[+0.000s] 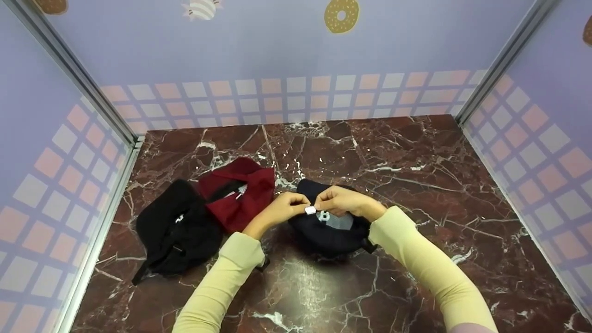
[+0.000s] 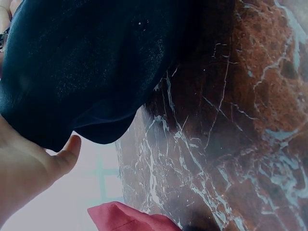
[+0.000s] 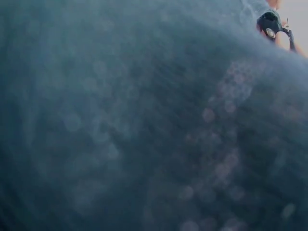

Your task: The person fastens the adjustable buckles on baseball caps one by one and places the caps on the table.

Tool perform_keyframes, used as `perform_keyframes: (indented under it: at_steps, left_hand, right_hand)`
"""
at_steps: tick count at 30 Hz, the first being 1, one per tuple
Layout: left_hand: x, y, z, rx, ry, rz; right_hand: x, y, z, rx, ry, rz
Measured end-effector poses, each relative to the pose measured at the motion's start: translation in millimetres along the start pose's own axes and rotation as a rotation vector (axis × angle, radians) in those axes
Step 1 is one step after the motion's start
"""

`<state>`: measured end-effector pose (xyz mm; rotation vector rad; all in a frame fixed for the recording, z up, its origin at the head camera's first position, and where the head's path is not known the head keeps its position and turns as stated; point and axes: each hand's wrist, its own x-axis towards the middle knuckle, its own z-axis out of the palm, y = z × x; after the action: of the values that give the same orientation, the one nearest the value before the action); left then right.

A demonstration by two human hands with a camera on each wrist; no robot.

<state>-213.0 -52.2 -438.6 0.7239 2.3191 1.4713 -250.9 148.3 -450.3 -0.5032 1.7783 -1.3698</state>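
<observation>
A dark navy baseball cap (image 1: 323, 245) lies with its inner side up, showing a grey lining and white lettering, in the head view. At its edge my left hand (image 1: 283, 209) and right hand (image 1: 346, 201) meet, pinching a small white tag (image 1: 310, 210) between thumbs and fingertips. From the left wrist, the cap (image 2: 86, 62) looms large, with the thumb side of my left hand (image 2: 36, 166) beside its edge. Blurred dark cloth (image 3: 120, 125) fills most of the right wrist view, hiding the right fingers there.
Left of the hands, a red cap (image 1: 259, 187) overlaps a black cap (image 1: 178, 236) on the dark red marble-patterned tabletop (image 1: 425, 185). Lilac panels with a checked band (image 1: 296, 92) enclose the back and both sides.
</observation>
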Motion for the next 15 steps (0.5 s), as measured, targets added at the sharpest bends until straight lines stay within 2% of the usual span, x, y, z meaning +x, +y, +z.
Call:
perform_keyframes:
  at_steps: [3, 9, 15]
  left_hand:
    - [0.0, -0.6, -0.2, 0.0, 0.001, 0.002]
    - [-0.9, -6.3, -3.6, -0.031, -0.005, 0.0]
    - [-1.9, -14.7, -7.5, -0.112, 0.004, -0.028]
  right_hand:
    - [0.0, -0.2, 0.4, -0.026, 0.01, -0.006]
    - [-3.4, -3.1, -3.3, -0.164, 0.087, 0.015]
    - [-9.8, -5.2, -13.3, -0.107, 0.091, 0.044]
